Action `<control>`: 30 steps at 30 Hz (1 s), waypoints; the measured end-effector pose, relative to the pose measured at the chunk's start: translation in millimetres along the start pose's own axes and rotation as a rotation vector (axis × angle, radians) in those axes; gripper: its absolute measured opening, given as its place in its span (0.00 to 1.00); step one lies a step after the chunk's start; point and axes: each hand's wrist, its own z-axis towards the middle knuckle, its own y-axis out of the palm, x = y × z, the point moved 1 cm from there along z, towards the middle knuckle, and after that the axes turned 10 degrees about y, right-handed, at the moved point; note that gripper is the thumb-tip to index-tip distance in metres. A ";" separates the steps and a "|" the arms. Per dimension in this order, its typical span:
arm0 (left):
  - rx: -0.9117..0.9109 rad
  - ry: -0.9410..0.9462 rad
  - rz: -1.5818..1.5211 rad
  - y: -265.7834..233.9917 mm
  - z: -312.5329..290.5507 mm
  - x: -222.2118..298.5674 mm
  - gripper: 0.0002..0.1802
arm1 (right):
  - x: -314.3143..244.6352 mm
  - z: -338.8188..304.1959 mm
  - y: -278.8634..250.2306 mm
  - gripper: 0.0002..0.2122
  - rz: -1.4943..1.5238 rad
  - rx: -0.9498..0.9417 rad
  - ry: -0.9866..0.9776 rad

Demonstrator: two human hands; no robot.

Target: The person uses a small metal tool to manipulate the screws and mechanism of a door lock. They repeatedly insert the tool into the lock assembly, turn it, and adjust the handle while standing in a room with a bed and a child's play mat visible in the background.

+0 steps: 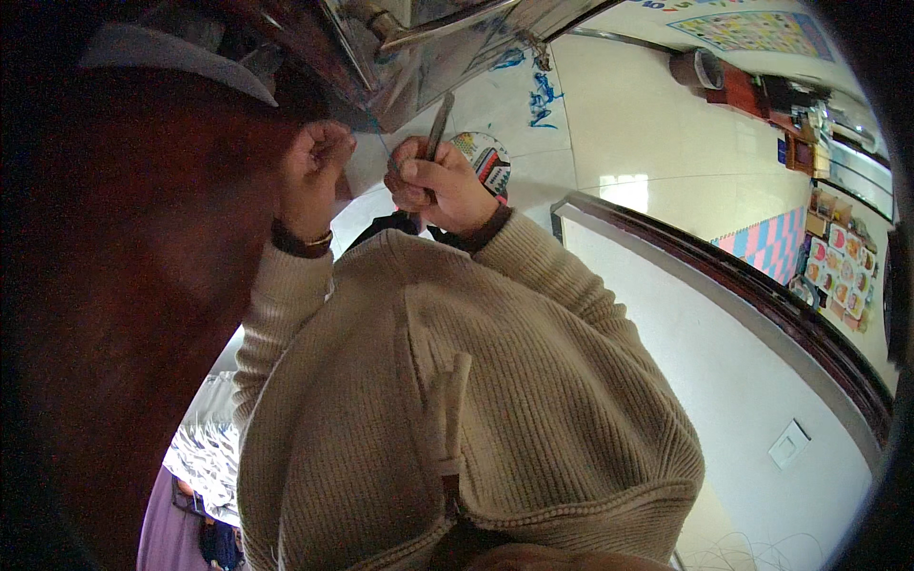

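My right hand (440,187) is closed around a slim grey metal tool (441,124), which sticks up past the thumb; its lower end is hidden in the fist. To its left, my left hand (316,169) is raised beside a dark red-brown panel (162,238). Its fingers are curled in, and whatever they pinch, if anything, cannot be made out. The two hands are a short way apart. Below and behind my right hand shows a round item with a colourful printed top (486,164), partly covered by the hand.
Crumpled blue strips (544,100) lie on the pale tiled floor (647,114). A metal-framed glass piece (428,57) stands ahead. At right, a dark-trimmed white wall (705,333) carries a switch (788,443). Farther off are a pink-and-blue mat (766,243) and a bin (698,69).
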 end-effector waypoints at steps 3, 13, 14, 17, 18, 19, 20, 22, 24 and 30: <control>0.035 -0.126 -0.268 9.8 0.5 13.0 0.08 | -5.9 -8.6 6.2 0.04 -0.052 0.077 -0.050; 0.069 -0.481 -0.926 34.9 17.7 38.0 0.08 | -10.1 -19.4 10.1 0.05 -0.584 0.357 -0.144; 0.067 -0.475 -0.933 35.7 17.6 38.7 0.08 | -10.7 -20.2 10.6 0.04 -0.596 0.367 -0.153; 0.014 -0.426 -0.895 35.3 19.6 36.1 0.07 | -11.2 -22.0 13.9 0.03 -0.617 0.390 -0.194; 0.024 -0.424 -0.888 34.7 20.5 36.1 0.07 | -9.4 -20.8 12.9 0.03 -0.612 0.389 -0.221; 0.035 -0.422 -0.880 34.1 21.3 36.2 0.07 | -9.0 -19.9 13.1 0.03 -0.607 0.387 -0.248; 0.045 -0.420 -0.872 33.5 21.6 36.8 0.07 | -10.0 -19.7 14.1 0.03 -0.633 0.412 -0.247; 0.027 -0.333 -0.789 31.5 23.0 40.6 0.07 | -11.7 -19.0 17.2 0.03 -0.682 0.466 -0.247; 0.043 -0.238 -0.694 29.0 23.9 44.7 0.08 | -11.3 -17.4 14.7 0.04 -0.663 0.524 -0.210; 0.080 0.068 -0.274 29.3 11.7 71.8 0.09 | -12.5 -13.2 9.0 0.06 -0.506 0.568 -0.219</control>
